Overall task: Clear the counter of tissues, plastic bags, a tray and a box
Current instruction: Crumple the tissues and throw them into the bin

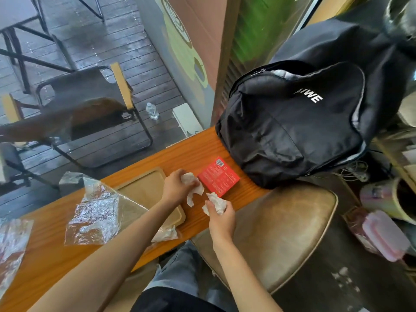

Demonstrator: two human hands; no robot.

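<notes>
On the orange wooden counter (pixel 198 152) my left hand (pixel 176 184) grips a crumpled white tissue (pixel 193 188) just left of a flat red box (pixel 219 176). My right hand (pixel 220 216) pinches a second crumpled tissue (pixel 217 202) at the counter's near edge. A tan wooden tray (pixel 144 188) lies under my left forearm. One clear plastic bag (pixel 94 212) rests partly on the tray's left side, and another plastic bag (pixel 11 242) lies at the far left. A third tissue (pixel 166 234) sits by the tray's near corner.
A big black backpack (pixel 297 122) stands on the counter's right end, close to the red box. A brown leather stool (pixel 276 235) is below the counter on the right. Containers and clutter (pixel 382 235) fill the floor at right. Glass beyond the counter shows a folding chair (pixel 90 109).
</notes>
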